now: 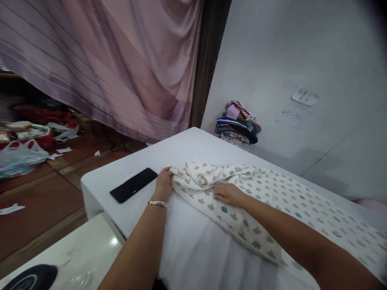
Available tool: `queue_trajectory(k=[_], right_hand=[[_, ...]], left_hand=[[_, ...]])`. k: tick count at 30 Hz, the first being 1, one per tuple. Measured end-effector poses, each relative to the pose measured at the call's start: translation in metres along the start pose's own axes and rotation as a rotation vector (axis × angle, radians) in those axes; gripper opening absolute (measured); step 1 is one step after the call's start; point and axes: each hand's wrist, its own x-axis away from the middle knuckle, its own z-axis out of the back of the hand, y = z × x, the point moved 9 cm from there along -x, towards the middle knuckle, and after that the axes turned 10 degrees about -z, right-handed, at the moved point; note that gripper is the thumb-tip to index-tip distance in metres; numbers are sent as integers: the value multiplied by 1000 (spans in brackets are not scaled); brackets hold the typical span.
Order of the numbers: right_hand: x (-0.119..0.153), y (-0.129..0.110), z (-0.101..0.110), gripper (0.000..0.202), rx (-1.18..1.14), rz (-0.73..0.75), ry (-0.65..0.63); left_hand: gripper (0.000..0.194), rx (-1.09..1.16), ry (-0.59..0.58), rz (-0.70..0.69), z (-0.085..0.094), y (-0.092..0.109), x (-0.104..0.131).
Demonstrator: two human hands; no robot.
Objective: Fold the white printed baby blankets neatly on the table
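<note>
A white cloth printed with grey, green and blue mushroom-like shapes lies across the white-covered table, bunched in folds near its left end. My left hand, with a silver bracelet at the wrist, grips the cloth's left end, fingers closed at the edge. On the folded part rests my right hand, its fingers curled into the fabric. The right part of the cloth spreads flat beyond my right forearm. Just left of my left hand a black phone lies on the table.
Folded fabrics are stacked by the wall at the table's far side. A pink curtain hangs behind. Front left, a white surface bears a dark round object. Plastic bags and scraps lie on the tiled floor.
</note>
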Motion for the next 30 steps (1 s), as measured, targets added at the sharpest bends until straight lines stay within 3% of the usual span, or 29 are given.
queue_trajectory(k=[4,6,11,15,19,24,26,27,28,30], right_hand=[[1,48,37,21,-213,-304,299],[-14,67,48,24,-293,-403,329],[-73,75,30,45,-570,-566,77],[-105,56,10,43,-464,-623,-196],[-116,48,-4,25,-258,-630,-372],[-112,52,-3,14,-242,-605,-456],[-115,60,17,14,-307,-622,-419],[-120,68,36,14,-372,-652,-331],[-126,79,60,14,-447,-690,-208],[-136,106,119,13,-593,-761,160]], left_hand=[[28,-19,33,-1,-1,0,3],[26,-27,48,-8,-2,2,5],[26,-57,60,-23,-1,5,6],[23,-97,47,-55,1,8,5],[22,-100,55,-68,1,9,6],[22,-81,85,-121,3,16,8],[23,-72,119,-183,6,23,9],[25,-67,141,-224,8,27,10],[26,-64,164,-269,10,32,10],[28,-85,196,-364,13,42,9]])
